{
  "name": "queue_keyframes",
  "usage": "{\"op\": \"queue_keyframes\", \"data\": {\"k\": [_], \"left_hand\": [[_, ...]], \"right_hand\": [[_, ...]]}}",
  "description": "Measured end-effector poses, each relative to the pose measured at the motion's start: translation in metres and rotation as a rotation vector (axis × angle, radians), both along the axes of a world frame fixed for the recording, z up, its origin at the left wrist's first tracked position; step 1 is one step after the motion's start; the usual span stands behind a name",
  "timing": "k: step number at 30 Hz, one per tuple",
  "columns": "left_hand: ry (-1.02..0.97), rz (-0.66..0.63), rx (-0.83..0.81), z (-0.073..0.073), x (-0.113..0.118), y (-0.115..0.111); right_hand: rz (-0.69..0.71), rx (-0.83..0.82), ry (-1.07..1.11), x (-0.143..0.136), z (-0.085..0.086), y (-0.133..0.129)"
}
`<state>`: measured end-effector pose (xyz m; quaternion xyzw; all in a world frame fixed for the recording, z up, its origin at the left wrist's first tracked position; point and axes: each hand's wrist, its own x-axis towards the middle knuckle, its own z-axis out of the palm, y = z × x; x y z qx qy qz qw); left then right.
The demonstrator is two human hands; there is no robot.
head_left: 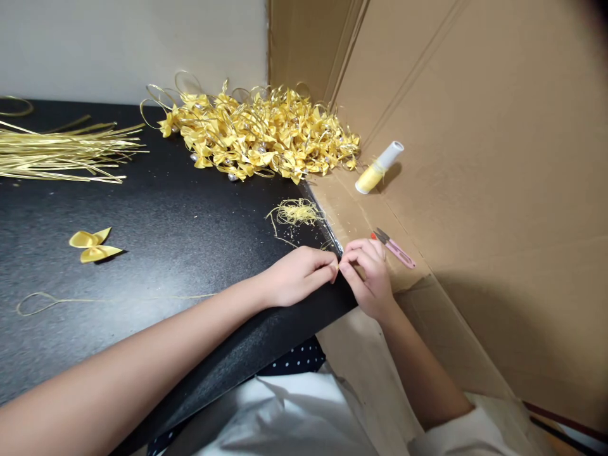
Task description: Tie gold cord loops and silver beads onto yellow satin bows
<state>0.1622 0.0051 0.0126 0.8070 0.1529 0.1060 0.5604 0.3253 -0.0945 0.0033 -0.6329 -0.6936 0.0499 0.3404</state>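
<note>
My left hand [304, 277] is closed at the table's right edge, thumb and fingers pinched together. My right hand [369, 277] meets it there, its thumb and fingertips pinching too. A tiny bit of yellowish thread shows between the fingertips; most of it is hidden. A thin yellow thread [180, 296] with a loop at its left end lies on the black table [156, 202] and runs behind my left forearm. To the left lies a folded yellow ribbon bow [95, 246]. Just beyond my hands sits a tangle of thread scraps [298, 212].
At the back is a heap of yellow ribbon flowers [266, 130] with gold loops. Gold cords [61, 152] lie at far left. On the cardboard [475, 158] at right are a thread spool [379, 168] and pink-handled thread snips [395, 248].
</note>
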Motion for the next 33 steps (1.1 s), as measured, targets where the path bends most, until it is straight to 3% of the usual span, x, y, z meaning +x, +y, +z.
{"op": "queue_keyframes", "data": {"k": [10, 18, 27, 33], "left_hand": [[-0.008, 0.010, -0.092, -0.0009, -0.0001, 0.0030], [0.008, 0.026, -0.090, 0.0006, -0.0004, 0.0026], [0.027, 0.021, -0.042, -0.0015, -0.0014, 0.0029], [0.000, 0.054, -0.102, -0.0026, -0.0007, 0.0024]], "right_hand": [[-0.017, 0.157, 0.048, 0.0004, -0.0005, -0.0048], [-0.031, 0.080, -0.069, -0.0020, -0.0012, -0.0018], [0.028, -0.002, -0.075, 0.0018, -0.0037, -0.0003], [0.053, -0.009, -0.014, 0.0028, -0.0016, -0.0013]]}}
